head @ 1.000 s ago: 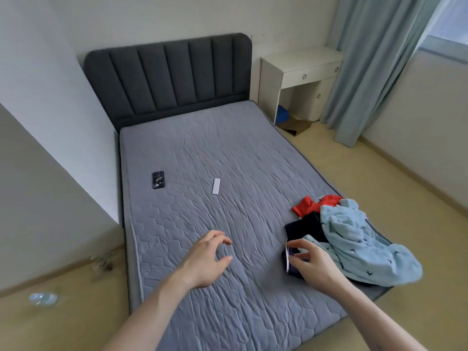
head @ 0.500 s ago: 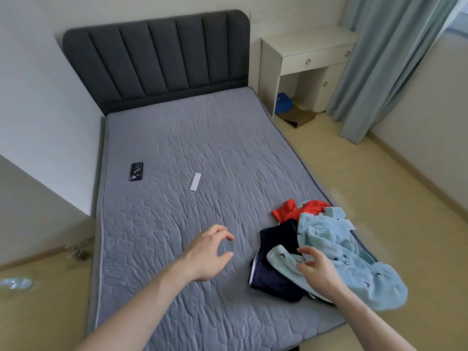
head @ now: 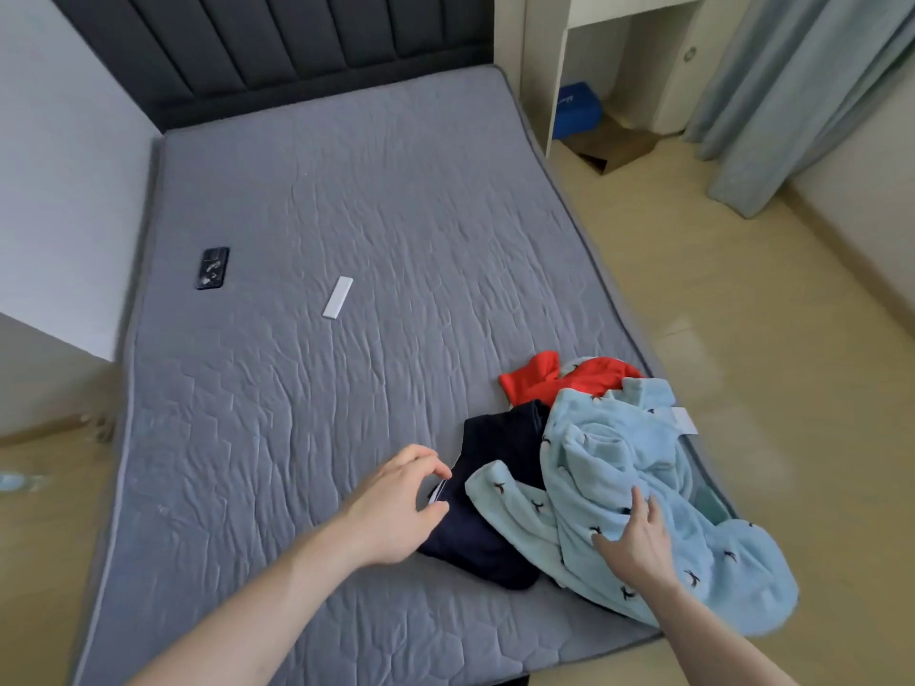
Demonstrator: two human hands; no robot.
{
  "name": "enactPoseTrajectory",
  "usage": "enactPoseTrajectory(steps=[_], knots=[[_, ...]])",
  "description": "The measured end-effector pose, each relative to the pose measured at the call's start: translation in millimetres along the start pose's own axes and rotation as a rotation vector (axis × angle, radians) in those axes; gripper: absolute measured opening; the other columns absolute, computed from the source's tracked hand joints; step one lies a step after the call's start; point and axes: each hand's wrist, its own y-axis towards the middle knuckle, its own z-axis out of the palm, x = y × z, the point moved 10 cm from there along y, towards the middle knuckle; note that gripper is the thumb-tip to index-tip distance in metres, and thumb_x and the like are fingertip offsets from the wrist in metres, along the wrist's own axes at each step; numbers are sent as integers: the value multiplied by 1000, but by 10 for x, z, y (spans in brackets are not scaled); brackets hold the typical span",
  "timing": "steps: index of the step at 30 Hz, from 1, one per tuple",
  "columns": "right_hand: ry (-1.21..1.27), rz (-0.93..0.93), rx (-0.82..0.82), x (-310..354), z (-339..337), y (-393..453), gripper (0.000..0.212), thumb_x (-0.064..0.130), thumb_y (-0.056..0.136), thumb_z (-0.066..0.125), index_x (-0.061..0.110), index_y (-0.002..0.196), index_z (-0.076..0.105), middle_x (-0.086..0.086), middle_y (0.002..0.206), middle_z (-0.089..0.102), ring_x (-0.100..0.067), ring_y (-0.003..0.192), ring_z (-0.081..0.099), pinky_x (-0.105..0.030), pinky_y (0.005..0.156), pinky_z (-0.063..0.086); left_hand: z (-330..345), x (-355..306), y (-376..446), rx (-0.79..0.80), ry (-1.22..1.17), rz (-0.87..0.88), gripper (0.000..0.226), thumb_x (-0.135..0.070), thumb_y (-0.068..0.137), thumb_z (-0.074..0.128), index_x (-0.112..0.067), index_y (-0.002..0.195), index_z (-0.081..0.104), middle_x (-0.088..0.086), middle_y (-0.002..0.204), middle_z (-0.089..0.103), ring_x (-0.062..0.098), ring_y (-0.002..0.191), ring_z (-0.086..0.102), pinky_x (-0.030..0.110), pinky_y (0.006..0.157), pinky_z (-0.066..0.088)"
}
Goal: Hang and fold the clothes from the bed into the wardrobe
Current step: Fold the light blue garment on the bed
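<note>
A pile of clothes lies at the near right corner of the grey mattress (head: 346, 215). On top is a light blue fleece garment (head: 638, 458) with small dark marks; it hangs over the bed edge. Under it lie a dark navy garment (head: 495, 542) and a red one (head: 534, 381). My left hand (head: 396, 507) is at the navy garment's left edge, with curved thumb and forefinger on either side of its white-striped hem, not closed on it. My right hand (head: 638, 542) rests flat on the blue fleece, fingers straight.
A black phone (head: 213, 268) and a small white strip (head: 337, 297) lie on the mattress further up. A dark padded headboard (head: 277, 37) stands behind. A white desk (head: 559, 66), blue box (head: 577, 108), cardboard (head: 614, 148) and curtain (head: 792, 91) are at the right.
My view has dropped closer to the bed. My left hand moved right to the navy garment's edge. My right hand let go of that edge and moved onto the blue fleece.
</note>
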Motion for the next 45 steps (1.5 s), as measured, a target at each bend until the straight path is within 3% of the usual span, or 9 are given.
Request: enactPoseTrajectory(steps=[3, 7, 10, 16, 21, 26, 36, 40, 45], knots=[[25, -41, 11, 59, 127, 374, 114, 37, 87, 78, 14, 163, -4, -13, 170, 0, -36, 152, 25, -42, 103, 42, 124, 124, 127, 1, 15, -36, 33, -39, 98, 58, -35, 131, 56, -26, 142, 37, 5, 119, 52, 25, 104, 39], [-35, 6, 167, 67, 446, 828, 116, 41, 89, 75, 16, 163, -12, -13, 151, 47, -33, 124, 58, -35, 79, 47, 313, 377, 224, -9, 5, -92, 31, -40, 99, 58, -36, 130, 56, -26, 143, 36, 1, 121, 50, 22, 105, 37], [-188, 23, 297, -46, 767, 933, 89, 40, 95, 65, 13, 162, 14, -11, 145, 54, -30, 130, 55, -37, 99, 48, 410, 504, 168, -18, -7, -114, 31, -42, 100, 57, -39, 130, 55, -28, 145, 35, -1, 105, 52, 19, 100, 37], [-356, -57, 181, 70, 532, 809, 20, 22, 96, 47, 19, 111, 61, -8, 122, 51, -32, 106, 55, -42, 94, 51, 473, 715, -58, -20, -18, -143, 30, -43, 100, 56, -40, 131, 54, -30, 143, 33, 0, 96, 47, 16, 99, 32], [260, -206, 173, 1053, 170, -384, 29, 41, 87, 56, 12, 83, 59, -9, 80, 61, -20, 78, 57, -49, 78, 51, 370, 784, -355, -33, -60, -139, 32, -39, 99, 60, -36, 130, 57, -25, 142, 39, 2, 81, 51, 19, 93, 38], [812, -444, 337, 2272, -311, -2357, 24, 31, 95, 57, 13, 102, 71, -18, 100, 71, -15, 94, 66, -35, 85, 54, 101, 668, -860, -28, -121, -30, 52, -35, 86, 68, -38, 135, 51, -20, 141, 44, 6, 134, 45, 32, 107, 44], [1331, -768, 212, 4016, -1397, -4407, 48, 48, 81, 81, 11, 110, 72, -16, 104, 68, -28, 101, 65, -33, 82, 57, -383, 1270, -1865, -3, -158, 48, 123, -55, 71, 86, -31, 163, 9, -4, 169, 16, 19, 153, 22, 36, 124, 24], [1385, -937, 191, 4716, -1555, -5014, 25, 16, 103, 46, 7, 115, 66, -15, 110, 68, -31, 107, 65, -38, 87, 58, -755, 1517, -2122, -90, -253, 75, 122, -47, 71, 91, -30, 163, 12, -11, 166, 19, 12, 151, 24, 29, 122, 23], [1429, -1067, 142, 5288, -1635, -5605, 24, 17, 104, 45, 4, 120, 56, -14, 112, 62, -29, 107, 62, -43, 89, 56, -1061, 1819, -2397, -147, -430, 134, 103, -33, 65, 96, -40, 147, 32, -25, 143, 49, 5, 133, 51, 19, 100, 46]])
